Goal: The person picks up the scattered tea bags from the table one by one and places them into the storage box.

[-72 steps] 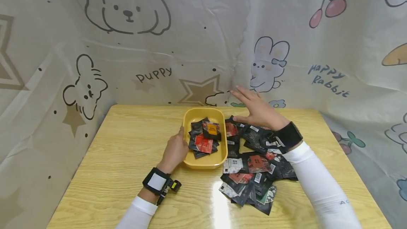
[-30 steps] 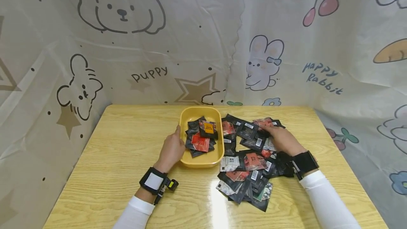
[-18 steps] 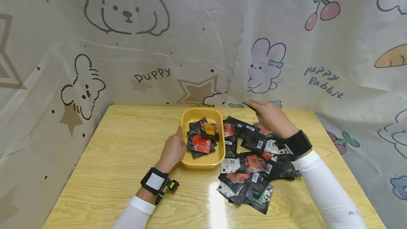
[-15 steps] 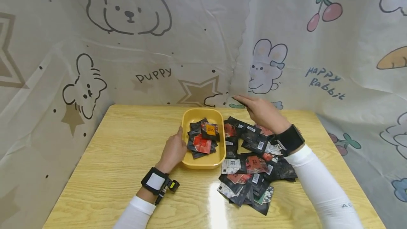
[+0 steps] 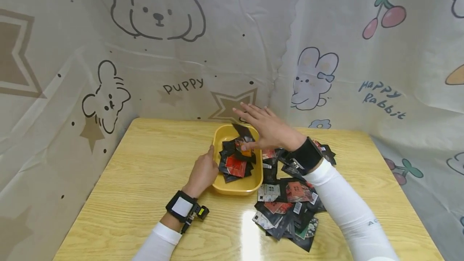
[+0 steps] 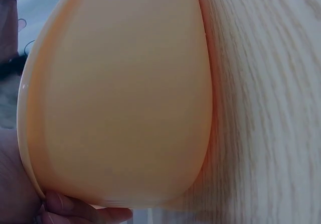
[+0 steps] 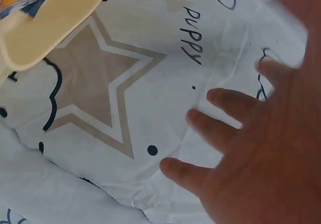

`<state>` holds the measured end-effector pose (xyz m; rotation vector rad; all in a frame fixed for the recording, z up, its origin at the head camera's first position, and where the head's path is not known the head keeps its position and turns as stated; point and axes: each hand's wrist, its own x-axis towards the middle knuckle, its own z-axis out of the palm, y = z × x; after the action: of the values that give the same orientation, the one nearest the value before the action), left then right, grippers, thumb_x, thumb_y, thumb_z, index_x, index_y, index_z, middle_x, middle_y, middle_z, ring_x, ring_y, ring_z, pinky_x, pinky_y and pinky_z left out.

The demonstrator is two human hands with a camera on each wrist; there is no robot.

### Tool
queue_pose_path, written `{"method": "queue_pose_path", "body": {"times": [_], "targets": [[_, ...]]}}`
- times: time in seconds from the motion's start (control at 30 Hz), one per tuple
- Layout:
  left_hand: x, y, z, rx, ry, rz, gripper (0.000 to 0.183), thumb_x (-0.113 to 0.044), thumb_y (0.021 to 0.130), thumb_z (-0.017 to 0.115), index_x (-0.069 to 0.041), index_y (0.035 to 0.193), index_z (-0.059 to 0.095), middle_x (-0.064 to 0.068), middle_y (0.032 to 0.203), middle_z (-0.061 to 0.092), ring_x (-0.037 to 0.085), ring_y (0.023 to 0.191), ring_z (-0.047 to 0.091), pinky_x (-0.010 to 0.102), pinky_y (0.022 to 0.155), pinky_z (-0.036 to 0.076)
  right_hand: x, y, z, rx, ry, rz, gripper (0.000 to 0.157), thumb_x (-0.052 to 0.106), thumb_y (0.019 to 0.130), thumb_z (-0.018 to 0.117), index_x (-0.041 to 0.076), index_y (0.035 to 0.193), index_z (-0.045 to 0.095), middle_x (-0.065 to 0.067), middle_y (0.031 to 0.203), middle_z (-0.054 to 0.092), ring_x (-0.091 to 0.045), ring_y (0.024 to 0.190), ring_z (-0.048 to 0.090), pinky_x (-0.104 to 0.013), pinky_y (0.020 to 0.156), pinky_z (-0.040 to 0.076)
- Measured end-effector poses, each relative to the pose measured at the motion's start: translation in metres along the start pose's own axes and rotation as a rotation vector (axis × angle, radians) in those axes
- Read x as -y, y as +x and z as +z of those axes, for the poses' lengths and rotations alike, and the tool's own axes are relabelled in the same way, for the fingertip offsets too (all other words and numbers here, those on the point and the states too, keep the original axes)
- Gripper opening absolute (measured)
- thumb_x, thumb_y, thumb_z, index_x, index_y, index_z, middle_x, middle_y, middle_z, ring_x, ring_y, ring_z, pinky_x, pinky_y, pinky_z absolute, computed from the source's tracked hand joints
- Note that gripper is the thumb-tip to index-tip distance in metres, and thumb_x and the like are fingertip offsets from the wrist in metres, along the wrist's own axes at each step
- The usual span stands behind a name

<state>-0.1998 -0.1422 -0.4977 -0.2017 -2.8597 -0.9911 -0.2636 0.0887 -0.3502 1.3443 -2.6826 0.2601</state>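
My left hand (image 5: 202,173) holds the left rim of a yellow plastic tray (image 5: 235,191). In the left wrist view its fingers (image 6: 75,208) bend around the tray's edge. Over the tray's far right corner is my right hand (image 5: 273,130), fingers spread; the right wrist view shows the same hand (image 7: 266,153) with nothing gripped. A black sachet (image 5: 242,130) hangs tilted in the air just below it, seemingly loose. Inside the tray lie several black sachets, one with a red label (image 5: 235,166) and one with an orange label partly behind my thumb.
Right of the tray, many sachets (image 5: 298,191) lie overlapping on the wooden table (image 5: 152,160), some partly hidden by my right arm. A printed cloth (image 5: 174,51) hangs behind the table. Wood surface spreads left of the tray.
My right hand picked a black sachet from the far side of the pile, carried it left over the tray and spread its fingers, letting it go. My left hand stays on the rim.
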Motion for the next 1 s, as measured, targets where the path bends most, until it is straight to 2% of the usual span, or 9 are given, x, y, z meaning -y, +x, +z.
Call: {"method": "queue_pose_path", "body": {"times": [0.07, 0.2, 0.4, 0.53, 0.7, 0.83, 1.0], "targets": [[-0.001, 0.0, 0.001, -0.007, 0.005, 0.011, 0.059, 0.001, 0.082, 0.049, 0.008, 0.137, 0.029, 0.009, 0.069, 0.055, 0.015, 0.05, 0.046, 0.029, 0.041, 0.038, -0.001, -0.005, 0.0, 0.026, -0.006, 0.024, 0.099, 0.073, 0.074, 0.052, 0.03, 0.148, 0.002, -0.004, 0.153, 0.003, -0.023, 0.136, 0.003, -0.061, 0.103, 0.01], [-0.004, 0.0, 0.001, -0.024, 0.017, 0.027, 0.058, 0.001, 0.082, 0.048, 0.009, 0.136, 0.031, 0.017, 0.08, 0.059, 0.017, 0.054, 0.048, 0.031, 0.044, 0.039, -0.01, -0.017, -0.003, 0.01, -0.005, 0.06, 0.097, 0.069, 0.076, 0.054, 0.031, 0.147, 0.0, -0.001, 0.153, 0.001, -0.02, 0.136, 0.001, -0.06, 0.103, 0.008], [-0.003, 0.0, 0.003, -0.013, 0.018, 0.012, 0.058, 0.0, 0.083, 0.048, 0.009, 0.137, 0.03, 0.02, 0.087, 0.061, 0.018, 0.058, 0.05, 0.032, 0.046, 0.042, -0.035, -0.051, -0.002, 0.006, 0.007, 0.147, 0.094, 0.069, 0.077, 0.053, 0.03, 0.148, 0.005, 0.001, 0.153, 0.001, -0.023, 0.136, 0.004, -0.062, 0.103, 0.011], [-0.002, 0.003, 0.002, 0.0, 0.034, 0.002, 0.058, -0.001, 0.083, 0.048, 0.008, 0.138, 0.029, 0.018, 0.084, 0.059, 0.017, 0.056, 0.049, 0.031, 0.045, 0.041, -0.055, -0.083, 0.005, 0.004, 0.016, 0.229, 0.094, 0.065, 0.077, 0.057, 0.027, 0.148, 0.008, -0.004, 0.153, 0.007, -0.028, 0.135, 0.011, -0.062, 0.102, 0.012], [-0.001, 0.004, -0.002, 0.006, 0.02, -0.007, 0.059, -0.001, 0.084, 0.048, 0.008, 0.138, 0.028, 0.013, 0.075, 0.055, 0.015, 0.05, 0.047, 0.03, 0.041, 0.039, -0.082, -0.126, 0.025, 0.027, 0.022, 0.318, 0.094, 0.06, 0.078, 0.061, 0.022, 0.148, 0.012, -0.014, 0.151, 0.014, -0.036, 0.132, 0.018, -0.062, 0.101, 0.018], [0.0, 0.002, -0.001, 0.016, 0.003, -0.014, 0.06, 0.0, 0.084, 0.048, 0.008, 0.139, 0.026, 0.011, 0.072, 0.054, 0.013, 0.047, 0.046, 0.029, 0.04, 0.04, -0.097, -0.158, 0.046, 0.074, 0.05, 0.394, 0.095, 0.054, 0.076, 0.066, 0.017, 0.148, 0.016, -0.021, 0.148, 0.017, -0.044, 0.128, 0.023, -0.067, 0.097, 0.019], [-0.002, 0.001, 0.002, 0.025, -0.014, -0.012, 0.059, 0.0, 0.084, 0.047, 0.008, 0.139, 0.026, 0.011, 0.071, 0.054, 0.012, 0.045, 0.046, 0.028, 0.039, 0.04, -0.11, -0.187, 0.067, 0.144, 0.087, 0.493, 0.096, 0.048, 0.074, 0.071, 0.012, 0.147, 0.02, -0.024, 0.147, 0.018, -0.048, 0.126, 0.021, -0.07, 0.095, 0.018]]}}
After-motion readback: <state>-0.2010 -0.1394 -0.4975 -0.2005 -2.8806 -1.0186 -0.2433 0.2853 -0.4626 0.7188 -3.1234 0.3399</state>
